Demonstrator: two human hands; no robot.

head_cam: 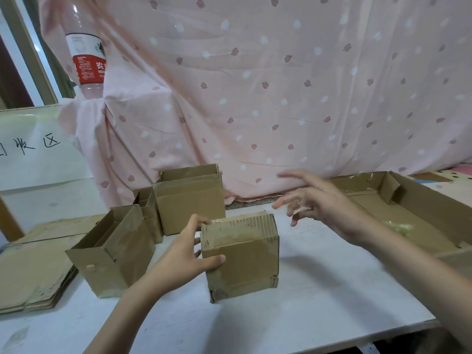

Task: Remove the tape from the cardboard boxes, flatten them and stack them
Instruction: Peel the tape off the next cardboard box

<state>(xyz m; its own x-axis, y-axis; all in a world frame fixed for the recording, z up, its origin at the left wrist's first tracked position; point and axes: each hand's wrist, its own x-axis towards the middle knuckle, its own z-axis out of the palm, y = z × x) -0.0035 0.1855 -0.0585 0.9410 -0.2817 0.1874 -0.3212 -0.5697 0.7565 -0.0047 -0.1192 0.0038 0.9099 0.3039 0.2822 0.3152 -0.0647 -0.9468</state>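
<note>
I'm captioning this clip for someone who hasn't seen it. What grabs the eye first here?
At centre, the left hand grips a small taped cardboard box on the white table, while the right hand hovers above it, blurred. Behind hangs a pink patterned curtain; a stack of flattened cardboard lies at far left.

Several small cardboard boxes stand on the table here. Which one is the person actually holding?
The closed box nearest the camera, at the table's middle: the left hand grips its left edge. The other boxes, such as the open-topped box to its left, stand untouched behind.
</note>
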